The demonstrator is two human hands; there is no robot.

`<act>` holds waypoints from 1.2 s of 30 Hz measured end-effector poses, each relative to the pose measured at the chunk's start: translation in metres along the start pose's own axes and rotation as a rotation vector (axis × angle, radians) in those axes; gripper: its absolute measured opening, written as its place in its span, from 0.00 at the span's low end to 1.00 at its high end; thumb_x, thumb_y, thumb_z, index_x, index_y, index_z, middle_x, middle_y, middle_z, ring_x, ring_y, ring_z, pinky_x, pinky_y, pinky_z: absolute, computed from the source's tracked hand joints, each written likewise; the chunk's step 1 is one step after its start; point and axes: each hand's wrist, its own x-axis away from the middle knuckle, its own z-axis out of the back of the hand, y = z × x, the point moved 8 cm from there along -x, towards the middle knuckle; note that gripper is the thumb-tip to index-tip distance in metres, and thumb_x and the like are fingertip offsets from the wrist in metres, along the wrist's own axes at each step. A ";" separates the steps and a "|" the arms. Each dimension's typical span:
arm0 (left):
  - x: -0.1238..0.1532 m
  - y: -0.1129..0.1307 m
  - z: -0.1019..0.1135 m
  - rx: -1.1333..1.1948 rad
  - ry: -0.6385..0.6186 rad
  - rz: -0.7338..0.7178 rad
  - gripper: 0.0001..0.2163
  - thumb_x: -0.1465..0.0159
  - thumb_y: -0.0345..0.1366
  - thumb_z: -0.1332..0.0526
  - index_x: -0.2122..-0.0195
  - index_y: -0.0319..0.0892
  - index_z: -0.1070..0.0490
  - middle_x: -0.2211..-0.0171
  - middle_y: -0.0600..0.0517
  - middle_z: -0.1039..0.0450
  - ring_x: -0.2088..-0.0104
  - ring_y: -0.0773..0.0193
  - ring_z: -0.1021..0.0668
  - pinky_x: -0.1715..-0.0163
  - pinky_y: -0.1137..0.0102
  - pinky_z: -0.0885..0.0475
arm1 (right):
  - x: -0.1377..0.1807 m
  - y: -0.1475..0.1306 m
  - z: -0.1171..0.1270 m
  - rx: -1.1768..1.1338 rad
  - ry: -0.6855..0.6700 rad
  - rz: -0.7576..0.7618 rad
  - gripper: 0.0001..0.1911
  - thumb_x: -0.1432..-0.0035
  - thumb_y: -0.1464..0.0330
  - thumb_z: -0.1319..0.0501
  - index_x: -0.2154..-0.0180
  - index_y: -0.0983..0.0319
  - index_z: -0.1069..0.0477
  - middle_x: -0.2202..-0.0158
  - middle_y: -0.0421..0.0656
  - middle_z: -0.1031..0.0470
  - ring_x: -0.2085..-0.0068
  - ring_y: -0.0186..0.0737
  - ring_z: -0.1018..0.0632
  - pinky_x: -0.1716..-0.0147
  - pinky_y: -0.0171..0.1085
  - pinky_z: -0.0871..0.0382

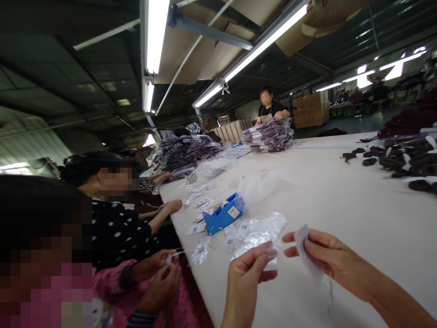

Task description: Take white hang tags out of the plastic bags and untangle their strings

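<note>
At near right, right hand (336, 262) pinches white tag (305, 250), dangling string (330, 294) might snag; left hand (247, 273) pinched, can't tell on what

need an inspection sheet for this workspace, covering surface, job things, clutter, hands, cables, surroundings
Surface: pale table, running away from the viewer.
Job's things: white tag, string hanging below; clear plastic on the table.
Clutter: blue box among loose labels; dark bundles at right.
Hands: right hand holds the white tag; left hand pinched, contents unclear.
Cables: nothing seen on the table.
Surroundings: co-worker in polka dots at left; cardboard boxes behind; light tubes overhead, lit.
</note>
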 end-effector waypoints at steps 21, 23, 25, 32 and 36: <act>0.030 0.008 -0.004 -0.174 -0.051 -0.026 0.07 0.48 0.37 0.32 0.69 0.43 0.18 0.59 0.46 0.21 0.63 0.54 0.22 0.76 0.70 0.22 | 0.045 -0.078 -0.053 1.411 -0.014 0.511 0.20 0.35 0.76 0.54 0.49 0.58 0.29 0.67 0.44 0.31 0.70 0.37 0.28 0.70 0.34 0.34; 0.029 0.007 -0.005 -0.188 -0.064 -0.019 0.07 0.47 0.37 0.32 0.69 0.43 0.18 0.59 0.46 0.21 0.63 0.54 0.22 0.76 0.70 0.22 | 0.044 -0.075 -0.053 1.453 -0.025 0.508 0.21 0.36 0.77 0.54 0.49 0.58 0.29 0.67 0.44 0.31 0.69 0.37 0.27 0.69 0.33 0.34; 0.029 0.006 -0.007 -0.196 -0.081 0.000 0.07 0.47 0.37 0.32 0.68 0.43 0.18 0.61 0.46 0.21 0.64 0.55 0.23 0.77 0.71 0.22 | 0.043 -0.073 -0.052 1.493 -0.036 0.490 0.21 0.37 0.77 0.55 0.52 0.57 0.28 0.67 0.44 0.30 0.69 0.37 0.27 0.70 0.33 0.35; 0.032 -0.002 -0.022 -0.207 -0.215 0.067 0.09 0.44 0.37 0.35 0.66 0.39 0.18 0.68 0.46 0.22 0.68 0.60 0.24 0.77 0.73 0.24 | 0.039 -0.062 -0.049 1.578 -0.111 0.398 0.18 0.38 0.77 0.49 0.51 0.56 0.30 0.66 0.42 0.28 0.68 0.39 0.26 0.72 0.34 0.39; 0.033 -0.006 -0.026 -0.169 -0.274 0.089 0.10 0.42 0.39 0.37 0.68 0.37 0.20 0.69 0.45 0.22 0.68 0.59 0.23 0.80 0.75 0.25 | 0.038 -0.064 -0.044 1.408 -0.066 0.346 0.13 0.38 0.76 0.45 0.55 0.56 0.29 0.63 0.40 0.26 0.65 0.37 0.25 0.67 0.33 0.37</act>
